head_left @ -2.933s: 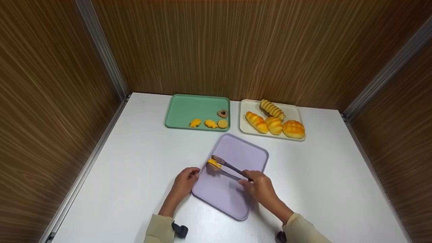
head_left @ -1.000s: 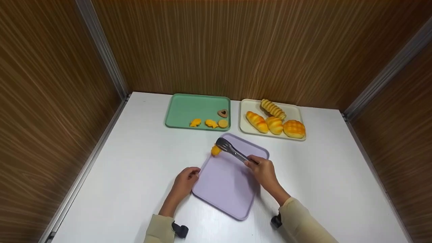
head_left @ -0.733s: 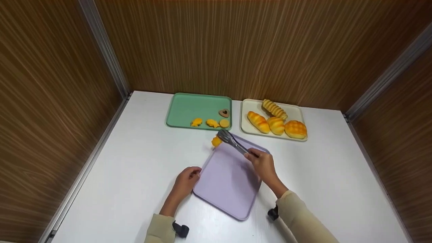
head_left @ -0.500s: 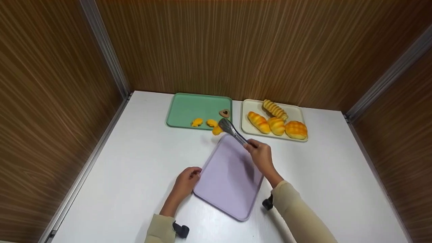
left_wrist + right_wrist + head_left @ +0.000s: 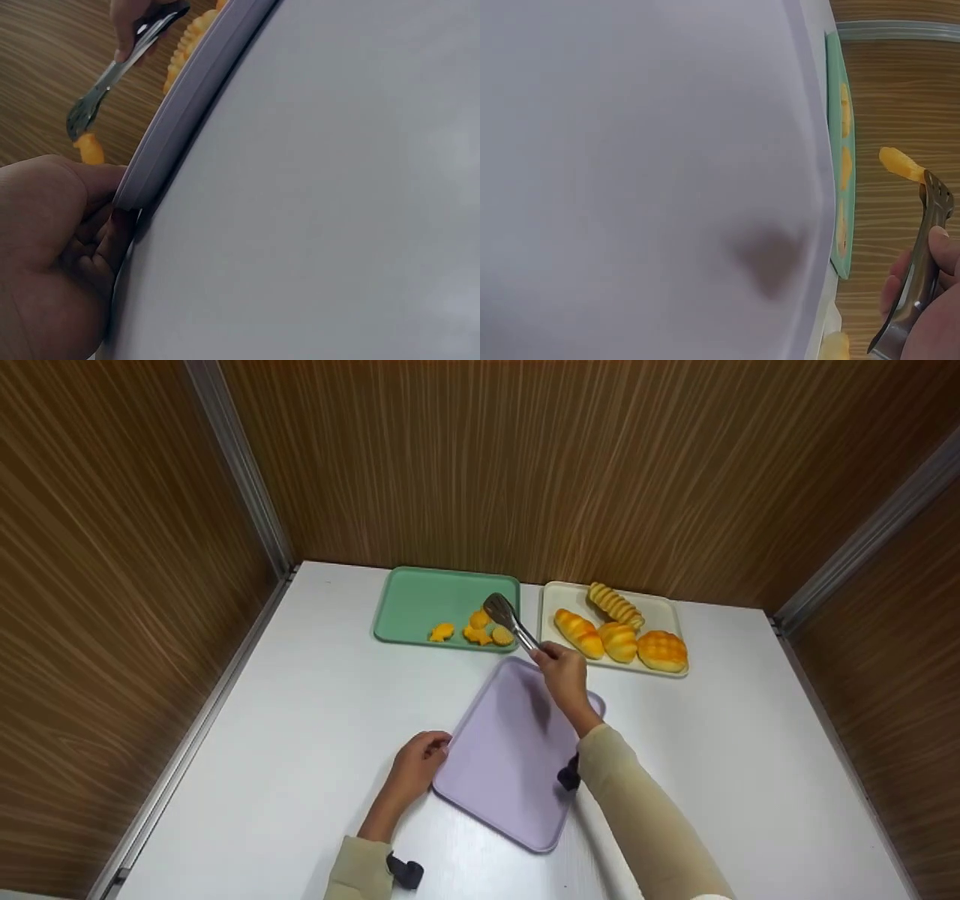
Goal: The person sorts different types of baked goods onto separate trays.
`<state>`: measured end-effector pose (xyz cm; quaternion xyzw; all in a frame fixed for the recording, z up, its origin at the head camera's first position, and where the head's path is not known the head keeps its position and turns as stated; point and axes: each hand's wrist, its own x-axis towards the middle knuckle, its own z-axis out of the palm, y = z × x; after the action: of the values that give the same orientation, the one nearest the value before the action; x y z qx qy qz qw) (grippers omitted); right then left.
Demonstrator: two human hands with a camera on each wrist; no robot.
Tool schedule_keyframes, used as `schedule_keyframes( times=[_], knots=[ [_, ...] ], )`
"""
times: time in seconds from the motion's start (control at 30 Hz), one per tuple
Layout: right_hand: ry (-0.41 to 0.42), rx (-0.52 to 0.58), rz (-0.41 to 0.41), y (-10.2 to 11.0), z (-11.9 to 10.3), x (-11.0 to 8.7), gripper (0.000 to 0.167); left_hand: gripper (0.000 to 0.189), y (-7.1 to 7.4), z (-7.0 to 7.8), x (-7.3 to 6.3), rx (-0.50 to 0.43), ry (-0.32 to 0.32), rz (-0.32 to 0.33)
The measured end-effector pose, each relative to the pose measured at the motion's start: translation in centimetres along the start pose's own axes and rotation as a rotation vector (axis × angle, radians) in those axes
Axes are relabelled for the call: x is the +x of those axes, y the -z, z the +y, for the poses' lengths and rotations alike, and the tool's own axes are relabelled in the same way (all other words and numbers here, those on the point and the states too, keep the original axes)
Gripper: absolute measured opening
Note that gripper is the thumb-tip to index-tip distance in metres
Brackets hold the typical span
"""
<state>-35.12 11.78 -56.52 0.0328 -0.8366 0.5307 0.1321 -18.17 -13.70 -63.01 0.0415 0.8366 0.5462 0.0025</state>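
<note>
My right hand (image 5: pixel 566 679) grips metal tongs (image 5: pixel 517 626), which reach over the green tray (image 5: pixel 424 600). Pinched at their tip is a small yellow fish-shaped piece (image 5: pixel 901 164), held above that tray in the right wrist view. On the green tray lie two more yellow fish-shaped pieces, one of them the left fish (image 5: pixel 442 632), and a round biscuit (image 5: pixel 502 636). The tongs hide the heart-shaped cookie in the head view. My left hand (image 5: pixel 418 767) holds the left rim of the lilac tray (image 5: pixel 502 780), thumb above and fingers below in the left wrist view.
A cream tray (image 5: pixel 551 604) at the back right bears several breads, among them a twisted loaf (image 5: pixel 616 605) and a square-scored bun (image 5: pixel 662 651). Wood-grain panels (image 5: pixel 465 465) wall the white table (image 5: pixel 315 697) at the back and sides.
My right hand has carried the fish-shaped piece in the tongs from the lilac tray up and away, over the green tray. The left hand stays at the lilac tray's rim.
</note>
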Motion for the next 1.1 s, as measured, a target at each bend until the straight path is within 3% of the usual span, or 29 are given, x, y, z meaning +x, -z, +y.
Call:
schedule_keyframes(
  times=[0.23, 0.5, 0.8, 1.1],
  knots=[
    [-0.059, 0.025, 0.002, -2.1, -0.4, 1.8, 0.013, 0.025, -0.2, 0.1, 0.1, 0.004, -0.004, 0.012],
    [-0.098, -0.099, -0.027, -3.5, 0.7, 2.7, 0.017, 0.024, -0.8, 0.2, 0.2, -0.002, 0.003, 0.006],
    [-0.118, -0.103, -0.030, -2.9, 1.7, 2.3, 0.022, 0.025, -0.6, 0.2, 0.1, 0.002, 0.007, 0.016],
    [-0.089, -0.038, -0.070, -0.6, 0.2, 0.7, 0.029, 0.026, 0.0, 0.0, -0.1, -0.013, 0.034, -0.001]
  ],
)
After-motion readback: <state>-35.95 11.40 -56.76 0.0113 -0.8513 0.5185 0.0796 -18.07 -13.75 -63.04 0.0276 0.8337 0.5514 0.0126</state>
